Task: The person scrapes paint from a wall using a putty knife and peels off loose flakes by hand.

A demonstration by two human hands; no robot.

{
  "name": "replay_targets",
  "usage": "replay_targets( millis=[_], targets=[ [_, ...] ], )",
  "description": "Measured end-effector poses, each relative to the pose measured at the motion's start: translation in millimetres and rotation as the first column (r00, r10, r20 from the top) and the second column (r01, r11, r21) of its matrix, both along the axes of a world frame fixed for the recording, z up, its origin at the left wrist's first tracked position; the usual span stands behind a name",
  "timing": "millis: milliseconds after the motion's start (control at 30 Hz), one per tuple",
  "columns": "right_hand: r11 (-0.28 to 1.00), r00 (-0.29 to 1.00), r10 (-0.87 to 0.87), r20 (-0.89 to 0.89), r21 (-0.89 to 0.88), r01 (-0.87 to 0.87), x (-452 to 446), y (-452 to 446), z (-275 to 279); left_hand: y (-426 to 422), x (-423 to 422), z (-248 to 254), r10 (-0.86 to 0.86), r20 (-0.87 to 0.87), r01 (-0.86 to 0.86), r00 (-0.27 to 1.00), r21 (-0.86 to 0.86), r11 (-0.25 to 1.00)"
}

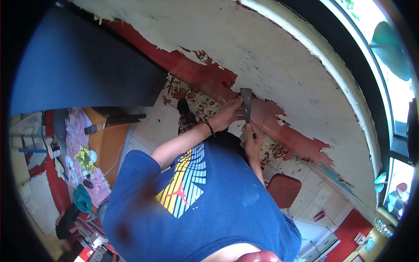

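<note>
A flat grey metal scraper [246, 105] lies with its wide end against the wall, at the edge between red paint [187, 67] and a bare pale patch [279, 65]. My right hand [252, 142] is closed around its lower end, with the thumb along it. My left hand [228, 114] comes from the left, its bent fingers pressed to the scraper's side near the wide end. How far those fingers reach behind it is hidden. A dark cord circles my left wrist.
Paint flakes [279, 152] litter the floor along the wall's foot. A red seat [283, 191] stands at the lower right. To the left are a large dark panel [87, 61] and a wooden table [104, 148] with pink cloth. Windows [399, 179] line the right.
</note>
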State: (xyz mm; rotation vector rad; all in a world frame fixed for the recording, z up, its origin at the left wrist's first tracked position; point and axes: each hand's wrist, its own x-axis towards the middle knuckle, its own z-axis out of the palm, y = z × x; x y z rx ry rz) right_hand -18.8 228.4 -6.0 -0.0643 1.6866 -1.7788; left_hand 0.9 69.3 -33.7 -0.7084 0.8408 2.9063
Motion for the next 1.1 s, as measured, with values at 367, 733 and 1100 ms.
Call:
replay_targets(
  millis=[367, 733, 1100],
  targets=[
    [0.998, 0.997, 0.068, -0.046, 0.021, -0.067, -6.9, -6.1, -15.0, -6.6, 0.1, -14.0, 0.015, -0.046, -0.016, 0.999, -0.018, 1.0],
    [0.99, 0.988, 0.14, -0.067, 0.017, -0.139, -7.9, -4.8, -13.6, -2.6, 0.3, -17.4, 0.102, -0.056, -0.101, 0.993, 0.016, 0.995],
    [0.996, 0.996, 0.086, -0.023, 0.042, -0.085, -9.8, -5.3, 8.8, -10.8, -1.0, -3.3, 0.057, -0.075, -0.059, 0.996, -0.031, 0.998]
  ],
)
